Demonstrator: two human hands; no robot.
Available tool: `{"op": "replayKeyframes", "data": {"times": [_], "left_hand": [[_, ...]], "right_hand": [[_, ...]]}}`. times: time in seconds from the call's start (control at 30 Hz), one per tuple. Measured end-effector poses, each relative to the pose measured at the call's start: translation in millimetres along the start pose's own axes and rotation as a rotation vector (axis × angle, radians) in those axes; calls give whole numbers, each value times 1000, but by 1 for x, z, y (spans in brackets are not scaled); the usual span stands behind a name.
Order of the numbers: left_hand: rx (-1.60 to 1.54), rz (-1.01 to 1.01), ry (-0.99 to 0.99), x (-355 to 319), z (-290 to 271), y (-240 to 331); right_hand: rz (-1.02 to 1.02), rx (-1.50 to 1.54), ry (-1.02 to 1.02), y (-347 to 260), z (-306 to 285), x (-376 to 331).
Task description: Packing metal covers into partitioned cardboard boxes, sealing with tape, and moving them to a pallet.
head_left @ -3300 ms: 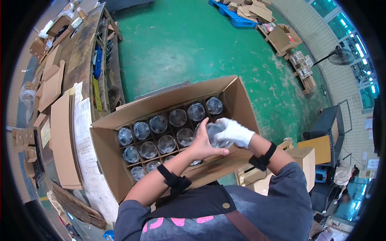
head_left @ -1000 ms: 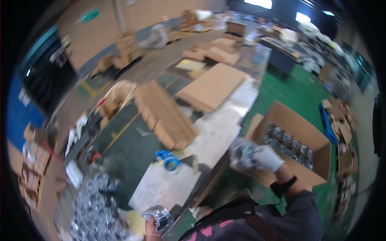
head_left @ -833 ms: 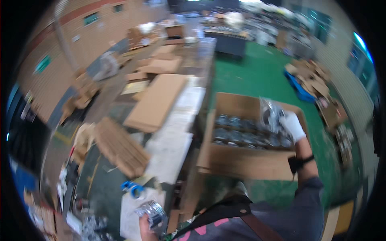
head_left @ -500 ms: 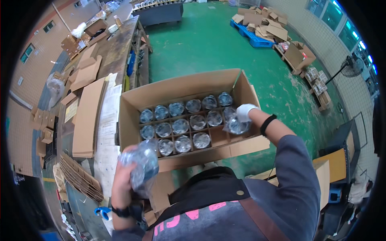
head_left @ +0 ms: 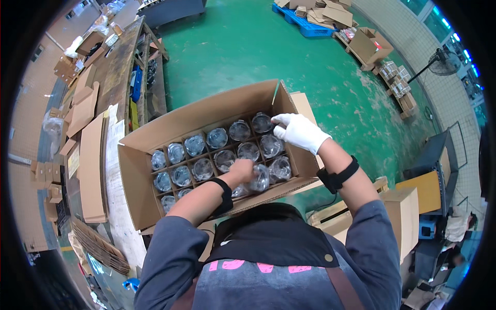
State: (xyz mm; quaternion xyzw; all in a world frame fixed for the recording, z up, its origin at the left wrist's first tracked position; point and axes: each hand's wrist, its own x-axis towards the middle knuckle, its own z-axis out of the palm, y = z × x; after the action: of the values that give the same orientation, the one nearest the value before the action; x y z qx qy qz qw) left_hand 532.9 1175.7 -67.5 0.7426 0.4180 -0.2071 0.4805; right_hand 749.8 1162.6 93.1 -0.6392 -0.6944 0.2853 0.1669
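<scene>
A large open carton (head_left: 206, 114) stands in front of me, split by cardboard dividers into cells. Plastic-wrapped round pieces (head_left: 217, 138), shiny and grey-blue, sit in rows in the cells. My bare left hand (head_left: 242, 169) reaches over the near side of the carton, its fingers closed round one plastic-wrapped piece (head_left: 260, 178) at a cell in the near row. What the piece is inside the film cannot be made out. My right hand (head_left: 301, 133), in a white glove, hovers over the carton's right end with its fingers apart and nothing in them, close to the far-right piece.
A long workbench (head_left: 111, 67) with flat cardboard sheets (head_left: 93, 170) runs along the left. Corrugated dividers (head_left: 98, 245) lie in a stack at the lower left. Far off are a blue pallet (head_left: 310, 28) of cardboard and a standing fan (head_left: 443, 62). Another carton (head_left: 403, 217) stands at right.
My left hand has brought its wrapped piece from beside the carton into the near row. The right hand has let go of its piece at the right end and lifted. The view has turned.
</scene>
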Motion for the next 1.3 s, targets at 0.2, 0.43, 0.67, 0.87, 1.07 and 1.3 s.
{"op": "replayKeyframes", "data": {"times": [0.2, 0.43, 0.67, 0.87, 1.07, 1.3], "left_hand": [[336, 37, 185, -6, -3, 6], [391, -41, 291, -4, 1, 1], [266, -207, 132, 4, 10, 16], [214, -71, 167, 12, 21, -10], [284, 112, 36, 15, 15, -26], [-191, 67, 393, -256, -114, -17]], "right_hand": [[191, -500, -445, -21, 28, 56], [343, -627, -567, 50, 121, 91], [427, -530, -184, 79, 145, 72], [404, -408, -277, 52, 111, 77], [213, -157, -220, 9, 50, 59], [257, 52, 49, 8, -85, -41]]}}
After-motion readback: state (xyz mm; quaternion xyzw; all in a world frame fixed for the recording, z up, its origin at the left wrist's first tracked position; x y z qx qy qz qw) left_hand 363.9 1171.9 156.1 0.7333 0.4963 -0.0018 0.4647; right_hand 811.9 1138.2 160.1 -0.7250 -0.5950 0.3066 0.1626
